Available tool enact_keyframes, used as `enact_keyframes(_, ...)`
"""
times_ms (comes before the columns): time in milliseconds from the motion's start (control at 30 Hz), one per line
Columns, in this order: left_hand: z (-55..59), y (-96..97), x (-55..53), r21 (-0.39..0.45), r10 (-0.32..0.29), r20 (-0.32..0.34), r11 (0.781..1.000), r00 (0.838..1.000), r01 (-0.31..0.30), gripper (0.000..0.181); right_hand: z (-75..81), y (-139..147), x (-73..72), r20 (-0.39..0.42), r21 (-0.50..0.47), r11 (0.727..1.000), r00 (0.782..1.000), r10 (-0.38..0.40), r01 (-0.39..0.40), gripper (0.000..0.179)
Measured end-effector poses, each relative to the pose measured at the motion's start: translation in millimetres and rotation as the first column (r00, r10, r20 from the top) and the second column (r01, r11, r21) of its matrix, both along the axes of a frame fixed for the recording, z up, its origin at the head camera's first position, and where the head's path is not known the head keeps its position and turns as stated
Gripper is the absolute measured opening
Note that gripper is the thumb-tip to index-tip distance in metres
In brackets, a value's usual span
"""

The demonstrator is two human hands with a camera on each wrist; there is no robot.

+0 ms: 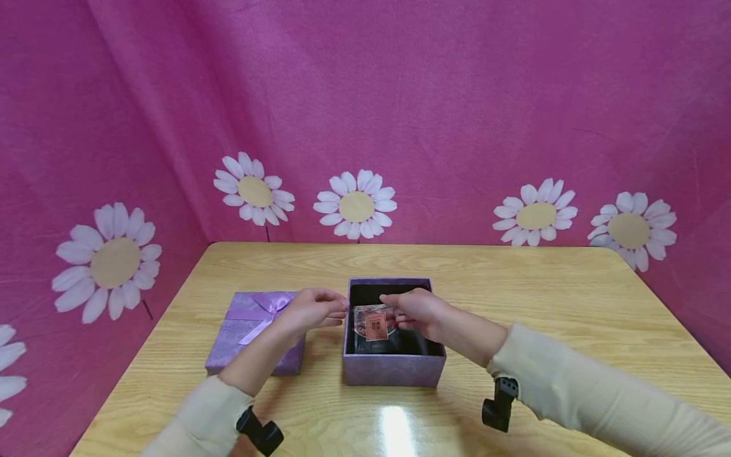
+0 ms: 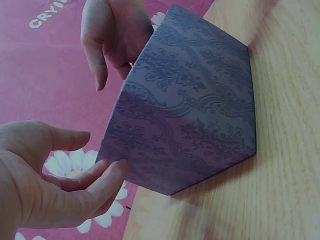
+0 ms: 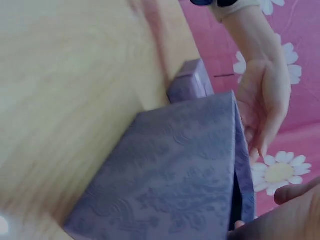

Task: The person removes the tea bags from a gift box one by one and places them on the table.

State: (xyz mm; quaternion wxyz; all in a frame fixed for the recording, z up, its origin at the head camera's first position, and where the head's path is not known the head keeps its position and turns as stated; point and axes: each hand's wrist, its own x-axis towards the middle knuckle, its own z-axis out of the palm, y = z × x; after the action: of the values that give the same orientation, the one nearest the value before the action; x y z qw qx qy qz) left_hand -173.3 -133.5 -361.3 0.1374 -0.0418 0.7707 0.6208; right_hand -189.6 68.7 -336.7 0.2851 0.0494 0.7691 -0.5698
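A purple patterned gift box [image 1: 394, 370] stands without its lid on the table, dark inside. Within it lies a shiny, dark printed packet [image 1: 376, 327] with an orange label. My right hand [image 1: 419, 311] reaches over the box's right side, fingers loosely bent above the packet; nothing shows in its grasp. At the left rim is my left hand [image 1: 314, 310], fingers relaxed and fingertips at the box's side wall. In the left wrist view the left hand [image 2: 65, 175] has its thumb apart from its fingers, which reach the patterned wall [image 2: 185, 110].
The purple lid [image 1: 242, 324] with a ribbon bow [image 1: 274, 308] lies left of the box, partly behind the left forearm. Both stand on a light wooden table [image 1: 542, 304]. A pink curtain [image 1: 445, 127] with large daisies hangs behind and at the sides.
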Motion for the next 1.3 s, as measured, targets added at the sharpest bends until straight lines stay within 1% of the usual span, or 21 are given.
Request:
enact_keyframes(133,-3.5,1.6,0.3,0.016,0.024,0.003,1.000,1.000,-0.024,0.030,-6.4,-1.9,2.8,0.011,0.008,0.998,0.998,-0.056,0.056,0.036)
enact_keyframes(200,-5.2,1.5,0.6,0.022,0.041,0.005,0.999,0.999,-0.041,0.030,-9.7,-2.1,2.1,0.024,-0.006,0.996,0.995,-0.092,0.092,0.036)
enact_keyframes(267,-6.6,1.3,1.4,0.023,0.048,0.004,0.999,0.999,-0.048,0.030,-13.5,-2.2,1.1,0.051,-0.043,0.993,0.993,-0.110,0.112,0.037)
enact_keyframes(300,-7.4,1.2,1.9,0.021,0.050,0.001,0.999,0.999,-0.050,0.030,-19.8,-1.9,-2.1,0.069,-0.072,0.990,0.990,-0.120,0.125,0.034)
enact_keyframes(333,-7.9,1.1,2.6,0.020,0.054,-0.002,0.998,0.999,-0.054,0.029,-22.4,-1.7,-3.0,0.084,-0.104,0.987,0.990,-0.112,0.121,0.033)
enact_keyframes(433,-10.8,2.2,3.2,0.036,0.081,-0.003,0.996,0.997,-0.081,0.027,-39.6,-1.6,-11.5,0.123,-0.174,0.975,0.986,-0.115,0.136,0.026)
enact_keyframes(500,-13.0,2.8,2.9,0.051,0.099,-0.001,0.994,0.995,-0.099,0.027,-48.4,-2.0,-16.0,0.137,-0.192,0.970,0.982,-0.126,0.151,0.024)
enact_keyframes(567,-14.8,3.1,2.2,0.067,0.113,0.002,0.991,0.994,-0.113,0.026,-50.4,-3.0,-16.5,0.142,-0.180,0.970,0.980,-0.139,0.164,0.027)
enact_keyframes(667,-17.0,2.4,1.4,0.077,0.117,0.009,0.990,0.993,-0.118,0.026,-42.6,-4.2,-12.0,0.142,-0.168,0.971,0.979,-0.145,0.169,0.030)
enact_keyframes(733,-17.3,2.4,1.2,0.082,0.121,0.010,0.989,0.993,-0.122,0.026,-35.8,-4.2,-9.5,0.155,-0.172,0.970,0.977,-0.146,0.172,0.024)
enact_keyframes(867,-17.1,2.7,0.9,0.094,0.134,0.006,0.987,0.991,-0.133,0.026,-25.0,-3.3,-8.5,0.179,-0.201,0.968,0.977,-0.112,0.148,0.013)
enact_keyframes(967,-16.7,2.3,0.7,0.108,0.140,-0.001,0.984,0.990,-0.139,0.026,-23.7,-3.2,-13.0,0.197,-0.217,0.965,0.975,-0.105,0.147,0.009)
enact_keyframes(1100,-16.9,1.4,0.4,0.121,0.137,-0.005,0.983,0.991,-0.136,0.027,-23.7,-6.0,-19.4,0.228,-0.219,0.961,0.967,-0.116,0.168,0.013)
enact_keyframes(1167,-17.5,1.9,0.3,0.127,0.141,-0.006,0.982,0.990,-0.139,0.026,-25.0,-8.1,-22.0,0.230,-0.224,0.964,0.969,-0.088,0.141,0.012)
enact_keyframes(1300,-18.7,4.2,-0.3,0.110,0.146,-0.005,0.983,0.989,-0.144,0.024,-27.1,-13.3,-25.5,0.225,-0.228,0.971,0.974,-0.023,0.075,0.008)
